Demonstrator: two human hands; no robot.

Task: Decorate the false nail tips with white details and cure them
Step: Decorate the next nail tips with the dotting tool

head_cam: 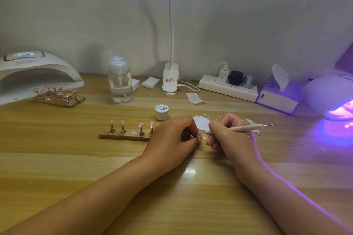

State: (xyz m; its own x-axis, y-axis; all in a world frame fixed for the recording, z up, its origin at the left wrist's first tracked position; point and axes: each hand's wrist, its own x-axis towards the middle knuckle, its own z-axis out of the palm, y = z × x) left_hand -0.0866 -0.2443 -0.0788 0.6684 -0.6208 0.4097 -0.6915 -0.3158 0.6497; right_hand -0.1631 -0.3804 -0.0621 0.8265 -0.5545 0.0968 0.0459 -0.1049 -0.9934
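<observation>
Dotting in hand: left hand [172, 135] pinches pink nail tip [199, 137] at tabletop's middle; right hand [227, 135] grips dotting tool [238, 128], point at it. Next, probably: steady dots, then lit curing lamp [332, 99], right edge.

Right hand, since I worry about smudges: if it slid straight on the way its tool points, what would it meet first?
The pink nail tip pinched by the left hand; the dotting tool in the right hand points at it, gap unclear.
</observation>
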